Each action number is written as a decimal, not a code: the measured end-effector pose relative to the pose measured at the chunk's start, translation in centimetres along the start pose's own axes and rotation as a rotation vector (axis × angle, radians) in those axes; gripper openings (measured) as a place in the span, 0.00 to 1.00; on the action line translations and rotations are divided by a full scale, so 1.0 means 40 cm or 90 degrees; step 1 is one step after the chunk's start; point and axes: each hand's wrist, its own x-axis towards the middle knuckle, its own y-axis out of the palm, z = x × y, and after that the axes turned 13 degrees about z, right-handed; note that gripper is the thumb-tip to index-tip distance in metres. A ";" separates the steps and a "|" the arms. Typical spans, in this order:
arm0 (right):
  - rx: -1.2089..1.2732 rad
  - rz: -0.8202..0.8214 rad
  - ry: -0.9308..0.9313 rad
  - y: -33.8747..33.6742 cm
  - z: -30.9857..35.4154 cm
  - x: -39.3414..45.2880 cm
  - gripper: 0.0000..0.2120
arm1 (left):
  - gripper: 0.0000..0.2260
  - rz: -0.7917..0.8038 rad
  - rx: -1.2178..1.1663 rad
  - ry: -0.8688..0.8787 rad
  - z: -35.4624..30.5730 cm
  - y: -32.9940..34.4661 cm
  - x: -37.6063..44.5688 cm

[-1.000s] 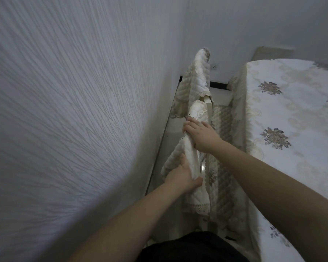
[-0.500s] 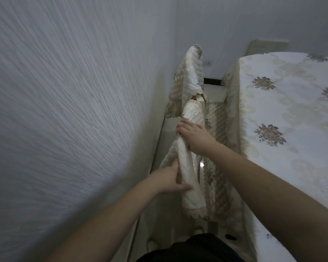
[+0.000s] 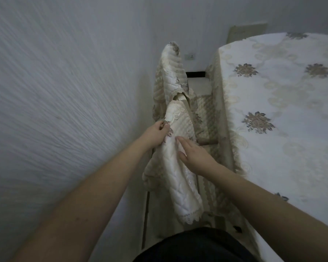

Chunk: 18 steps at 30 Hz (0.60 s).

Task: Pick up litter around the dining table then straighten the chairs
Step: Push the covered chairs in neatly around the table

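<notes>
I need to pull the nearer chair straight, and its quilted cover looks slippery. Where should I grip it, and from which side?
Grip the top edge of the nearer chair back, one hand on each face. That edge is a narrow ridge running away from you, and the left hand and right hand already flank it. The table crowds the right side.

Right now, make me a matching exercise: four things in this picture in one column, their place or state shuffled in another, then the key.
Things
1. left hand
2. right hand
3. far chair cover
4. tablecloth

States
A. flowered, spread over the table at the right
B. lies flat on the near chair cover, fingers straight
C. draped over the chair back behind the near one
D. pinches the near chair cover's wall-side edge

Pairs: 1-D, 2-B, 3-C, 4-A
</notes>
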 end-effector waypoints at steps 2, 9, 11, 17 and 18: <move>0.087 0.053 0.063 0.028 0.005 -0.029 0.29 | 0.26 0.022 -0.037 -0.009 -0.013 0.025 0.023; 0.378 0.128 0.128 0.150 0.066 -0.132 0.43 | 0.37 0.056 -0.117 0.011 0.023 0.037 0.076; 0.423 0.112 0.114 0.163 0.090 -0.153 0.45 | 0.38 0.052 -0.130 0.023 0.029 0.036 0.083; 0.439 0.083 0.149 0.175 0.114 -0.146 0.51 | 0.28 0.019 -0.200 0.061 0.033 0.049 0.078; 0.433 0.084 0.149 0.180 0.116 -0.141 0.52 | 0.27 0.018 -0.204 0.065 0.036 0.048 0.079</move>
